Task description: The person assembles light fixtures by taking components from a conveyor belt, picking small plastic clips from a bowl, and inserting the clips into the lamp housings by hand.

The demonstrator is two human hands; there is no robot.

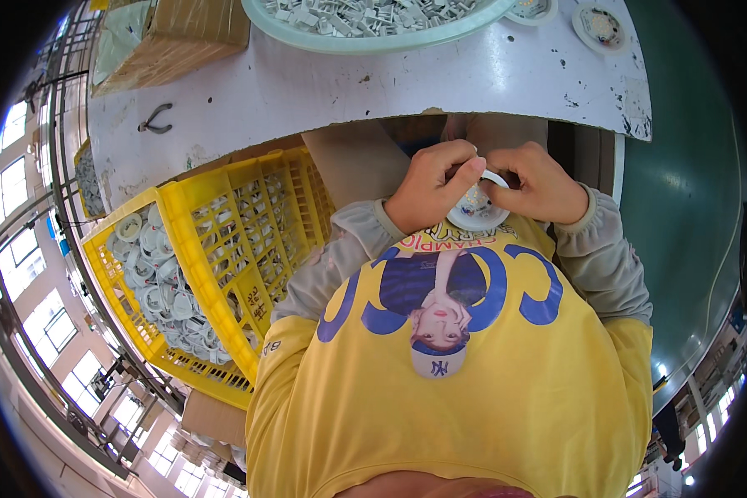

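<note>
Close to my body, below the table's near edge, I hold a round white LED light [478,217] with small yellowish chips on its inner face. My left hand [430,184] is closed at its left and upper side, thumb and fingers pinched near the rim. From the other side my right hand [543,184] is closed with curled fingers reaching over the rim onto the inner face. The fingertips hide the light's upper part, and I cannot make out any small part between them.
On the white table [307,95] are a pale green basin [340,41] of small white parts, cutting pliers [155,120], a cardboard box [178,41] and another round LED light [599,28]. Yellow crates [212,249] of white ring-shaped housings [162,278] stand at my left.
</note>
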